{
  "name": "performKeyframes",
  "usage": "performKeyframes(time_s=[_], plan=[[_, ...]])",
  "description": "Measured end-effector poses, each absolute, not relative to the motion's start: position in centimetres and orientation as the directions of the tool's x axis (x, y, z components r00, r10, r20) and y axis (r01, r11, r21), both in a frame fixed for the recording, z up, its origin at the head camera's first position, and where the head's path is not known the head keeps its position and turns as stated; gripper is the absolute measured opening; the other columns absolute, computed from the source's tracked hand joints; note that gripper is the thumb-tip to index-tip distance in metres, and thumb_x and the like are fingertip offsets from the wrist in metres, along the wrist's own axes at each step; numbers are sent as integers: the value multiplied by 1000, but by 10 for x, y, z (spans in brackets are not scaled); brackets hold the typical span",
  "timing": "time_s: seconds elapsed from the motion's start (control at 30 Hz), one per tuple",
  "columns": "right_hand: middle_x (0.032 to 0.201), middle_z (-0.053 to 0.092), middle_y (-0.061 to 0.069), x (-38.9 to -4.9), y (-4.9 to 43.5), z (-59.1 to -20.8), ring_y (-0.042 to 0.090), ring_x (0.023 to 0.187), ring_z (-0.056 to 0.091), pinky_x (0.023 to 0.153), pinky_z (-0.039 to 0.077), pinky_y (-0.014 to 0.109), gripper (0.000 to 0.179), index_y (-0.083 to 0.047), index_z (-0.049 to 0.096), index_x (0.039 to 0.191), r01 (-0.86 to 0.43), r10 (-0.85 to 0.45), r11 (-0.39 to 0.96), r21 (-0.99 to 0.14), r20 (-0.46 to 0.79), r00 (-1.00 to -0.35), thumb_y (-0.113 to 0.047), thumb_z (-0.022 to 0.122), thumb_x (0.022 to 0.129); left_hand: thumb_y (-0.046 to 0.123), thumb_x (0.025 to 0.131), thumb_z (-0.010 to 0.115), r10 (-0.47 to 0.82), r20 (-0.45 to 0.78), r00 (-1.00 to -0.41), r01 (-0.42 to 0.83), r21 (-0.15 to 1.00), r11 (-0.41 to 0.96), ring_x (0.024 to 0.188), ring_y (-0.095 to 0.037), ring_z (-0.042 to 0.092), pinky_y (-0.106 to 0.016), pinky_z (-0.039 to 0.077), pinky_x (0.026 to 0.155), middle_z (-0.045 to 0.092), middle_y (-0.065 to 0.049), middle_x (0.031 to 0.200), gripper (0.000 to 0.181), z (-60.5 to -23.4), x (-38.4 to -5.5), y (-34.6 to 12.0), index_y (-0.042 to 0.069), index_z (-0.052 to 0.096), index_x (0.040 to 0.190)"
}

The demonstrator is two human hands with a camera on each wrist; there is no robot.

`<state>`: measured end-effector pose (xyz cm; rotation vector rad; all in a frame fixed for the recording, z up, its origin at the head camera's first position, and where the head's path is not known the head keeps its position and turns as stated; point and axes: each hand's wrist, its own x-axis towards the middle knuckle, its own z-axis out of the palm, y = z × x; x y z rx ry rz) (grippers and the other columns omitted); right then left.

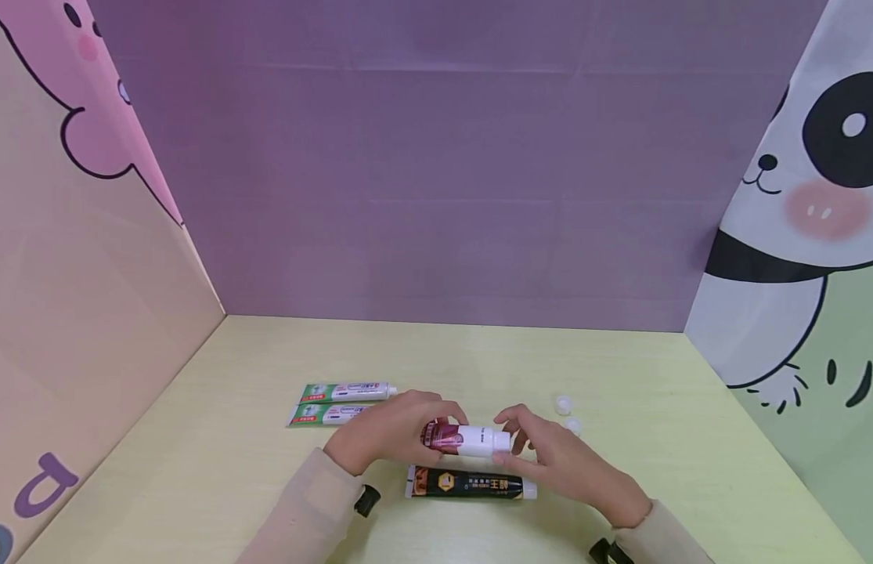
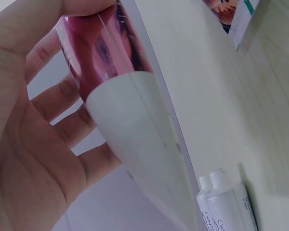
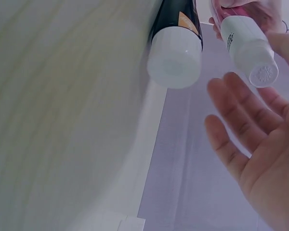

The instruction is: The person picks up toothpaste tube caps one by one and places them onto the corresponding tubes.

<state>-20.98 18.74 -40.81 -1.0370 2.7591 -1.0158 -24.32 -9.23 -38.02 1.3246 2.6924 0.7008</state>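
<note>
My left hand (image 1: 408, 427) grips a red and white toothpaste tube (image 1: 474, 440) by its red end, thumb on one side and fingers on the other. The tube is raised above the table, its white cap (image 3: 264, 74) pointing right. Beside that cap is my right hand (image 1: 556, 450), fingers spread and loosely bent. Its thumb is close to the cap; whether it touches, I cannot tell. Just in front of both hands a black toothpaste tube (image 1: 471, 483) lies flat with its white cap (image 3: 175, 57) on.
Two green and white toothpaste tubes (image 1: 337, 392) lie side by side behind my left hand, their narrow nozzles (image 2: 218, 178) bare. Two small white caps (image 1: 564, 405) lie beyond my right hand. A purple back panel (image 1: 436, 196) and printed side panels enclose the pale table (image 1: 267, 345).
</note>
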Motion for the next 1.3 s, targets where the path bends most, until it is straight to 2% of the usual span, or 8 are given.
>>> performKeyframes(time_s=[0.17,0.47,0.7,0.9,1.13,1.3], plan=[[107,59,-7,-209,187,-408,10,87,60,70,54,32,41,-12,52,122,-609,-596,526,-593,253,-762,-31,73,93,14,77,82,766,150,-625,742,421,522,77,-5,54,-19,48,68,60,11,92,42,-380,-243,-92,21,68,116],[107,58,-8,-209,187,-410,10,88,60,72,55,32,35,-16,53,114,-653,-602,513,-557,309,-736,-16,77,89,14,77,82,771,146,-620,745,419,519,77,-5,54,-19,48,68,60,11,91,42,-380,-243,-92,21,68,116],[98,59,-12,-211,189,-412,6,84,58,67,51,27,24,-17,54,112,-653,-604,523,-548,302,-738,-28,69,96,15,78,82,771,144,-620,743,422,519,77,-5,54,-20,48,68,60,11,92,42,-381,-244,-92,21,67,117],[89,58,-13,-210,190,-410,4,78,55,65,47,23,23,-15,54,111,-636,-612,537,-554,263,-746,-35,60,101,14,78,81,771,154,-618,745,429,511,77,-5,54,-20,48,67,59,11,91,42,-381,-245,-91,21,67,117],[95,60,-10,-208,189,-407,3,79,55,68,49,25,24,-14,53,112,-624,-608,601,-500,221,-763,-37,53,104,14,78,80,770,150,-620,746,419,518,78,-5,54,-19,48,68,59,11,91,42,-381,-244,-91,20,67,118],[94,55,-10,-208,188,-407,4,75,51,67,47,25,22,-14,52,112,-636,-616,640,-431,206,-760,-35,48,106,14,80,80,771,139,-622,740,426,521,79,-6,54,-19,48,69,60,10,93,42,-380,-243,-90,20,67,119]])
